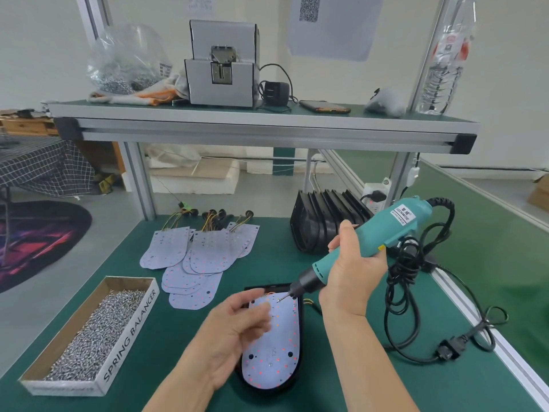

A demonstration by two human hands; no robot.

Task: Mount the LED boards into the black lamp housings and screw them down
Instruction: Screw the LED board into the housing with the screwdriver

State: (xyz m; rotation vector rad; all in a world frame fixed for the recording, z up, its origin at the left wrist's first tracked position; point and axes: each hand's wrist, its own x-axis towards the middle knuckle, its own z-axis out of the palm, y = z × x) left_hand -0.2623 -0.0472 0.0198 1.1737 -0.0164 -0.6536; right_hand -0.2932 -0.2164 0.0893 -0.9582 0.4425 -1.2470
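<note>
Green bench mat, upper shelf over the back of it.

Right hand: fingers wrapped fully round the teal electric screwdriver, gripping mid-body, tool tilted down to the left. Bit tip sits on the top end of the LED board, near its wire leads.

Left hand: hovering over the board's upper left part, fingers curled in, thumb and fingertips close together. It's blurred, so I can't tell if it's pinching a screw or touching the board.

Board lies flat inside a black lamp housing on the mat right in front of me, between both forearms.

Containers:
- cardboard box, front left, open top, printed "SPRING BALANCER", nearly full of loose silver screws
- clear bag on the shelf, left end, small metal parts in the bottom
- grey metal machine beside it, contents not visible

Elsewhere I see loose LED boards fanned in an overlapping pile mid-bench, leads toward the back. Spare black housings stand on edge in a row, back right. Screwdriver cord lies coiled on the mat right of my right hand.
</note>
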